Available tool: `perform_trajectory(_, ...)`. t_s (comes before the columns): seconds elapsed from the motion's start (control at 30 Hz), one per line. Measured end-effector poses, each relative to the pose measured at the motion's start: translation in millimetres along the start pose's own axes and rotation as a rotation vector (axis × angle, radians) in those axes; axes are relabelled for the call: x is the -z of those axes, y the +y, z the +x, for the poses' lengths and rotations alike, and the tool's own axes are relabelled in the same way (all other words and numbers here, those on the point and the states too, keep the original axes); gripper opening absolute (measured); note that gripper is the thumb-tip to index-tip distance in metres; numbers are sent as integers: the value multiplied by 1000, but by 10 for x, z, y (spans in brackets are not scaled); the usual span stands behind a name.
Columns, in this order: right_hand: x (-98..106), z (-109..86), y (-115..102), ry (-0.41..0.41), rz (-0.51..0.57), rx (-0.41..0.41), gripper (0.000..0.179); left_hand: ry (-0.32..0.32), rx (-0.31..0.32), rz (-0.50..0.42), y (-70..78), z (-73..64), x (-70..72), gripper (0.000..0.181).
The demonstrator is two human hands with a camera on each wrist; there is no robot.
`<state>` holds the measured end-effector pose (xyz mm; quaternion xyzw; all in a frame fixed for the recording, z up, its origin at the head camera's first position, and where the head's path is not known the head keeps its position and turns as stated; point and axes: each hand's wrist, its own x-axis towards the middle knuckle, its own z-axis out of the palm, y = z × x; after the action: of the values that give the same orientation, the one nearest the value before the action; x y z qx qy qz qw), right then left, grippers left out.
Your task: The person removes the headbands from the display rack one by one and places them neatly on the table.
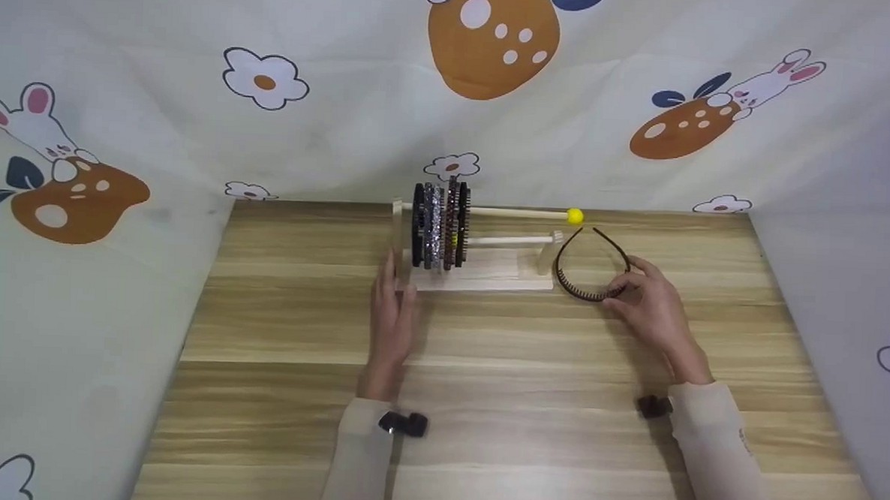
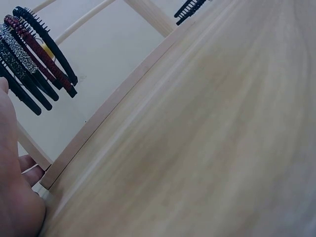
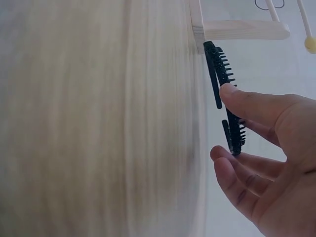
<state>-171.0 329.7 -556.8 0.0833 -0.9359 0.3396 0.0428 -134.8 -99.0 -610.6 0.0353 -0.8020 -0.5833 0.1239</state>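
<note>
A wooden headband rack (image 1: 481,278) stands at the back of the table. Several headbands (image 1: 435,227), some black and some glittery, hang side by side at the left of its upper bar, which ends in a yellow ball (image 1: 575,216). My left hand (image 1: 395,319) holds the rack's left end, fingers along the outer side and thumb at the front; in the left wrist view its fingertips (image 2: 32,170) show beside the post. To the right of the rack, my right hand (image 1: 656,308) pinches a dark toothed headband (image 3: 216,69) between thumb and fingers, with its open ends pointing away.
A lower bar (image 1: 513,239) runs under the upper one to a short post (image 1: 547,258) at the rack's right. Behind the wood-grain table (image 1: 528,404) hangs a printed cloth (image 1: 344,140), which also rises at both sides.
</note>
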Motion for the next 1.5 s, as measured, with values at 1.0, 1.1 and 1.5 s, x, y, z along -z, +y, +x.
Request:
perform_trajectory(1.0, -61, 2, 63, -123, -57, 25, 37, 1, 22, -23, 2, 9, 1, 69)
perform_trajectory(1.1, -59, -13, 47, -126, -65, 22, 49, 3, 18, -23, 1, 10, 0, 69)
perform_trajectory(1.5, -1, -116, -135, -102, -61, -45, 84, -23, 64, -3, 2, -18, 15, 70)
